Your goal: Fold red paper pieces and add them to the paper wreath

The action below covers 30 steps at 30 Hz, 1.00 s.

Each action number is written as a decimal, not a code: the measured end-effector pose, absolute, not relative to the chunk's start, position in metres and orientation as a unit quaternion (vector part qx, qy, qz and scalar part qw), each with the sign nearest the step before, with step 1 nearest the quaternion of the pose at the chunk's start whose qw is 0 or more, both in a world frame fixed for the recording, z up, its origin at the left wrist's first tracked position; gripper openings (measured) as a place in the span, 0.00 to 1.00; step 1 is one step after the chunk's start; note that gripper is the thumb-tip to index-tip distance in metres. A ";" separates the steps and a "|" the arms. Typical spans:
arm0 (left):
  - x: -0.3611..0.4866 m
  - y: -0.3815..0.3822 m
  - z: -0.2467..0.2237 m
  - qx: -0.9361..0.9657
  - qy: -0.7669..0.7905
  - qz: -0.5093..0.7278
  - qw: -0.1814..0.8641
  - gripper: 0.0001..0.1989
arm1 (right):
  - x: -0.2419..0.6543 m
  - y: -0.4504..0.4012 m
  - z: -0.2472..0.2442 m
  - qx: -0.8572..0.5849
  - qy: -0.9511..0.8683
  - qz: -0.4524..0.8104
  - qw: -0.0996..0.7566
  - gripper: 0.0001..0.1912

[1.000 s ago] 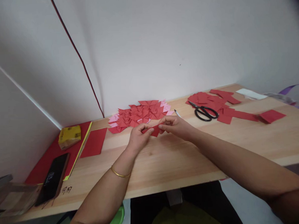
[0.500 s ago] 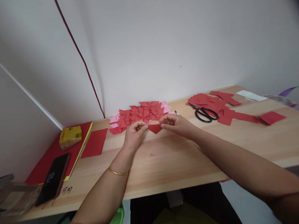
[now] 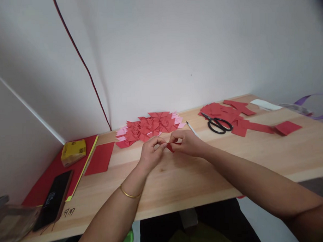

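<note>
Over the middle of the wooden table, a small folded red paper [image 3: 173, 149] is pinched between my two hands. My left hand [image 3: 152, 151] grips its left corner between thumb and index finger. Close beside it, my right hand [image 3: 187, 143] holds the right part of the paper, thumb and fingers closed and hiding some of it. Behind my hands lies a pile of folded red pieces [image 3: 151, 125] with pink ones [image 3: 122, 132] at its edges. A white pen [image 3: 192, 128] rests just behind my right hand.
Black-handled scissors [image 3: 218, 125] lie on cut red papers [image 3: 224, 111] at the right, near a white strip [image 3: 265, 104]. Leftward are a flat red sheet [image 3: 100, 158], a yellow packet [image 3: 74, 152] and a phone [image 3: 54, 199]. A green object [image 3: 127, 240] shows below the table's edge [image 3: 164, 214].
My hands have come closer together around the red paper, and less of it shows. The view has shifted slightly, and more of the white pen is visible.
</note>
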<state>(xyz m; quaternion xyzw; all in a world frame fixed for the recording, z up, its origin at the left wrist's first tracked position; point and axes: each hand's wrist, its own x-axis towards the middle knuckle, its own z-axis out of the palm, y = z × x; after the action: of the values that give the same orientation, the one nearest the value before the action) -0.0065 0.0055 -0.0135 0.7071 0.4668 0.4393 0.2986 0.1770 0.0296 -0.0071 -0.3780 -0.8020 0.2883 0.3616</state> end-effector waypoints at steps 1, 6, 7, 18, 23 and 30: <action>-0.009 0.007 -0.014 0.700 0.470 0.444 0.303 0.07 | 0.180 0.031 -0.007 -0.389 -0.797 0.299 0.353 0.06; -0.017 0.010 -0.010 0.641 0.487 0.473 0.359 0.08 | 0.194 0.042 -0.005 -0.440 -0.772 0.342 0.306 0.03; -0.017 0.011 -0.009 0.627 0.487 0.479 0.374 0.09 | 0.196 0.043 -0.005 -0.439 -0.771 0.352 0.300 0.03; -0.011 0.016 -0.018 0.394 0.416 0.596 0.562 0.17 | 0.202 0.047 -0.007 -0.432 -0.713 0.442 0.331 0.08; -0.001 0.008 -0.022 0.440 0.421 0.508 0.609 0.14 | 0.198 0.043 -0.003 -0.413 -0.707 0.457 0.347 0.11; 0.002 0.009 -0.024 0.367 0.409 0.598 0.584 0.13 | 0.188 0.035 0.000 -0.342 -0.720 0.536 0.278 0.12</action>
<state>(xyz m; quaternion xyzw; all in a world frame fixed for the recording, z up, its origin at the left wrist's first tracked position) 0.0023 0.0089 -0.0236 0.3670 0.4090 0.5976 0.5838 0.1877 0.0350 -0.0003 -0.3416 -0.7201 0.5365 0.2776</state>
